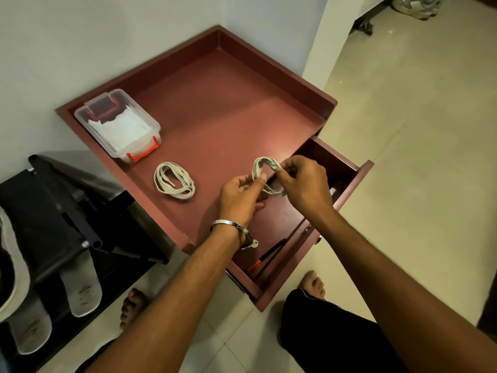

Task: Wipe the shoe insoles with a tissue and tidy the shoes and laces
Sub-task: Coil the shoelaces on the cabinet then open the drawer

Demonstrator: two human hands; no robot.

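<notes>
A coiled white shoelace (pixel 260 168) is held just above the front right of the maroon cabinet top (pixel 223 103). My left hand (pixel 239 196) pinches its lower left side and my right hand (pixel 301 181) grips its right side. A second coiled white lace (pixel 174 179) lies flat on the cabinet top to the left of my hands. A clear plastic box with orange clips (pixel 118 123) holds white tissues at the back left. Two pale insoles (pixel 80 289) (pixel 31 331) rest on the black shoe rack (pixel 67 211) at the lower left.
Below my right hand a drawer (pixel 341 168) stands pulled out, with a dark pen with an orange tip (pixel 265 255) inside. A light-soled shoe (pixel 10 265) sits at the far left edge. My bare feet stand on the tiled floor (pixel 416 157). White walls border the cabinet.
</notes>
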